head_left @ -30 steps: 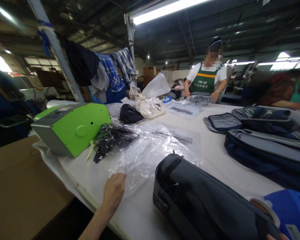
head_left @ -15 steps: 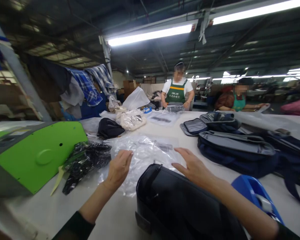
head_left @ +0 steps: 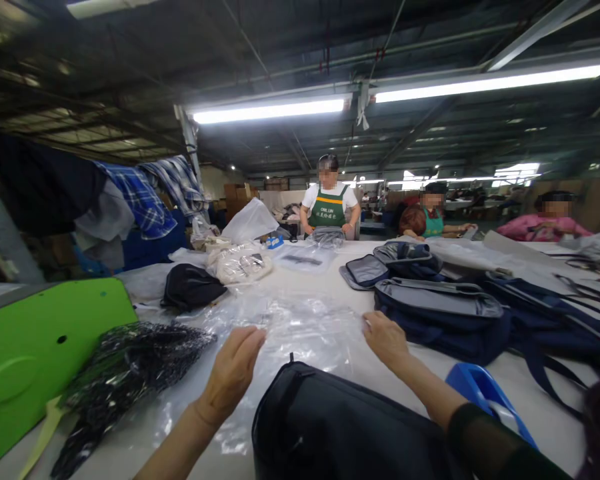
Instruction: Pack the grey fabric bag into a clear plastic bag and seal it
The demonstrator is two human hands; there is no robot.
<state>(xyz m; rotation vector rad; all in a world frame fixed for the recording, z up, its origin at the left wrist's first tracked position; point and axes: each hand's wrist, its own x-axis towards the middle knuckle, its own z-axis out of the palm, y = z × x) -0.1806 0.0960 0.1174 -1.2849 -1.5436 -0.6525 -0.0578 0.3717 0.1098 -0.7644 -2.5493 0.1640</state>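
A clear plastic bag (head_left: 305,327) is stretched between my two hands over the table. My left hand (head_left: 234,365) has its fingers closed on the bag's left side. At the opposite edge, my right hand (head_left: 387,340) pinches the film between thumb and fingers. Just below the bag, close to me, lies a black bag (head_left: 340,413) with a zipper along its top edge; its near end runs out of view. Crumpled clear film spreads under and around my left hand.
Black items in plastic (head_left: 130,360) lie beside a green machine (head_left: 55,353) at left. Navy bags (head_left: 445,313) and a blue tape dispenser (head_left: 485,393) sit at right. A black pouch (head_left: 193,287) and a wrapped cream bag (head_left: 240,261) lie further back. Co-workers (head_left: 330,207) are across the table.
My right hand's fingers have gone from spread to pinched on the plastic bag's edge. The bag is now pulled flatter between my hands. The view has turned right and tilted up.
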